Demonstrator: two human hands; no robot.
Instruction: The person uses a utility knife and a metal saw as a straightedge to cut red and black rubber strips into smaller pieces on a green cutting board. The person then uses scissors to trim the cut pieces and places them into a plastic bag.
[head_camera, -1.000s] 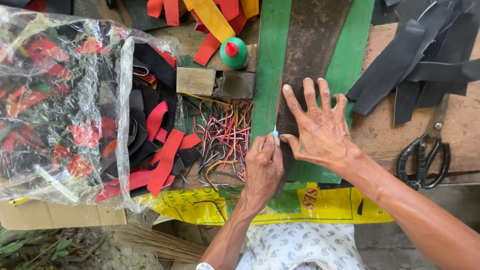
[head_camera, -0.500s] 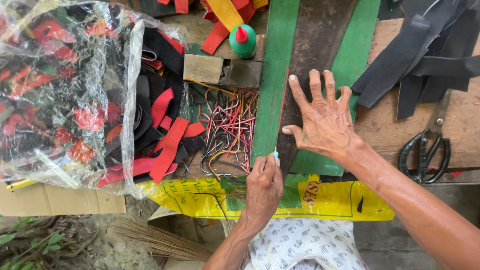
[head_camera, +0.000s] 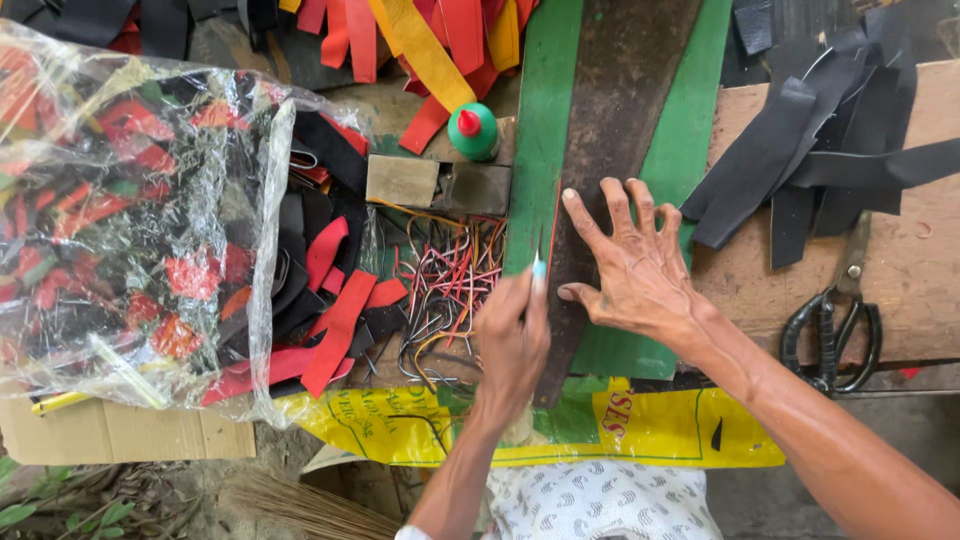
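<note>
A dark brown strip (head_camera: 610, 110) lies lengthwise on a green board (head_camera: 545, 120) in front of me. My right hand (head_camera: 635, 265) presses flat on the strip, fingers spread. My left hand (head_camera: 512, 345) grips a small light-blue tool (head_camera: 538, 268), its tip at the strip's left edge, close to my right thumb. A thin red line runs along that edge above the tip.
A clear plastic bag (head_camera: 130, 220) of red and black strips lies at left. Coloured wire pieces (head_camera: 450, 285), a green bottle with a red cap (head_camera: 472, 130) and two small blocks (head_camera: 435, 185) sit in the middle. Black strips (head_camera: 820, 160) and scissors (head_camera: 835, 320) lie at right.
My left hand with the tool has moved up along the strip's left edge, nearer to my right thumb. My right hand stays pressed on the strip.
</note>
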